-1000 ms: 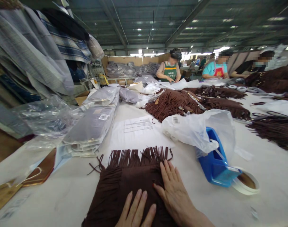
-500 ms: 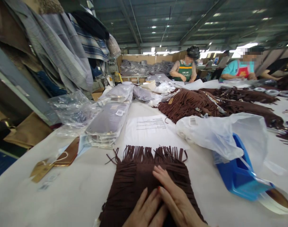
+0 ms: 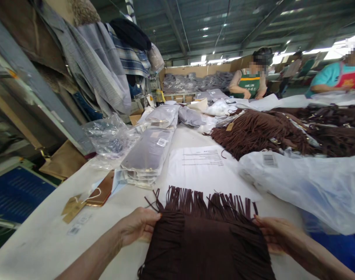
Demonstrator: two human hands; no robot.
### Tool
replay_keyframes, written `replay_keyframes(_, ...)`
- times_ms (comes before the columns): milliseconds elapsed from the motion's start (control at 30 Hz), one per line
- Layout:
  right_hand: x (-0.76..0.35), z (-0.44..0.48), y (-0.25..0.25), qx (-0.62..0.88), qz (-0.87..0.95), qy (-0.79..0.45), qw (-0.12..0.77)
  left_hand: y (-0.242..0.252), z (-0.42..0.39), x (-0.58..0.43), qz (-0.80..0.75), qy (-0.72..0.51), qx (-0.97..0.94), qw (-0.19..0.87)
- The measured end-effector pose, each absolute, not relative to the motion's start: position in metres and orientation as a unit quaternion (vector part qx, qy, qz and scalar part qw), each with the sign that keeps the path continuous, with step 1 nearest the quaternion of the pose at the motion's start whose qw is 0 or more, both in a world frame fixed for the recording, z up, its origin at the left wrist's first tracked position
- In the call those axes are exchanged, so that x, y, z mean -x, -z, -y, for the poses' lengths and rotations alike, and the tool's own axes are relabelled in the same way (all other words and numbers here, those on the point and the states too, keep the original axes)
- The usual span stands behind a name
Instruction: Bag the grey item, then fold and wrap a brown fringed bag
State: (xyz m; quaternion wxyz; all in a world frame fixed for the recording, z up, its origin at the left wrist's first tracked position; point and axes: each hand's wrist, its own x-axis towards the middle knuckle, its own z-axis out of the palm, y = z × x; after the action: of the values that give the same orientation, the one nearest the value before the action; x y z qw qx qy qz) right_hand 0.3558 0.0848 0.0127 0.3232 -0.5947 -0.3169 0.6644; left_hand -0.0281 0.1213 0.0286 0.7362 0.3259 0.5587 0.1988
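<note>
A dark brown fringed bag (image 3: pixel 206 241) lies in front of me, its loose strands pointing away across the white table. My left hand (image 3: pixel 140 225) is closed on its left side near the far corner, the thumb on top and the fingers curled underneath. At the opposite corner, my right hand (image 3: pixel 273 231) pinches the right edge in the same way. Just beyond the fringe is a printed white sheet (image 3: pixel 200 165). The bag's near end runs out of the bottom of the view.
Grey goods in clear plastic (image 3: pixel 146 149) are stacked at left, near a brown case with tags (image 3: pixel 101 190). More brown fringed bags (image 3: pixel 259 130) are heaped at right, behind a white plastic bag (image 3: pixel 305 175) partly over a blue tape dispenser (image 3: pixel 340 247). Two people (image 3: pixel 249 83) work across the table.
My hands were lying flat on the middle of the fringed bag. They have parted and now hold its two sides near the fringe. The view has swung to the left.
</note>
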Motion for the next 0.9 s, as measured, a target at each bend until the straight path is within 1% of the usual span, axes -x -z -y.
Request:
replay_keyframes(67, -0.352, -0.092, -0.018, 0.509, 0.267, -0.773, 0.268, -0.023, -0.133, 0.023, -0.528, -0.183, -0.293, 0.776)
replay_keyframes(133, -0.346, -0.097, -0.021, 0.438, 0.23, -0.828, 0.265, -0.019, -0.143, 0.017, -0.467, -0.189, -0.279, 0.817)
replay_keyframes(200, -0.34, -0.103, -0.019, 0.407, 0.176, -0.858, 0.259, -0.017, -0.153, 0.01, -0.41, -0.181, -0.279, 0.849)
replay_keyframes(267, -0.334, -0.109, -0.014, 0.381, 0.143, -0.879, 0.247, -0.015, -0.162, 0.004, -0.373, -0.148, -0.288, 0.869)
replay_keyframes(433, -0.32, -0.125, -0.012, 0.305, 0.174, -0.905, 0.24, -0.011, -0.189, -0.016, -0.315, -0.016, -0.299, 0.901)
replay_keyframes(533, -0.313, -0.137, -0.015, 0.311, 0.206, -0.899, 0.231, -0.005, -0.199, -0.029, -0.29, 0.016, -0.293, 0.911)
replay_keyframes(633, -0.309, -0.148, -0.018, 0.33, 0.245, -0.889, 0.201, 0.001, -0.204, -0.038, -0.265, 0.032, -0.28, 0.922)
replay_keyframes(767, -0.308, -0.157, -0.032, 0.32, 0.379, -0.85, 0.177, -0.012, -0.213, -0.047, -0.254, 0.058, -0.323, 0.91)
replay_keyframes(833, -0.307, -0.154, -0.039, 0.331, 0.495, -0.792, 0.133, -0.031, -0.215, -0.051, -0.206, 0.084, -0.408, 0.885)
replay_keyframes(900, -0.306, -0.143, -0.039, 0.324, 0.655, -0.673, 0.116, -0.05, -0.207, -0.052, -0.162, 0.1, -0.549, 0.814)
